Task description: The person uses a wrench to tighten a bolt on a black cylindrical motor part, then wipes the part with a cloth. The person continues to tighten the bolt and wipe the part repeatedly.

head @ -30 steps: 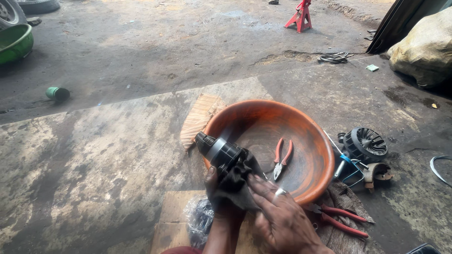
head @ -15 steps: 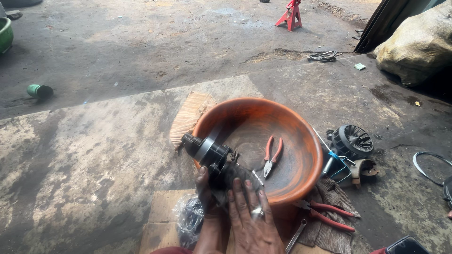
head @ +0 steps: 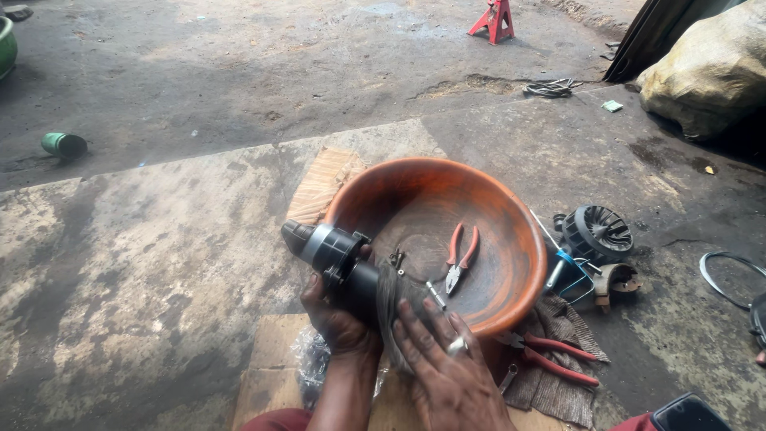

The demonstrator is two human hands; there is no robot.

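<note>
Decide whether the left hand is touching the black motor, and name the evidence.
Touching. The head view shows the left hand wrapped under the black motor, fingers pressed against its body with no gap.

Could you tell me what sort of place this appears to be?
Probably a roadside or open-air mechanic's workshop: a stained concrete floor, a red jack stand, pliers in an orange basin, and a greasy motor part held in both hands.
</note>
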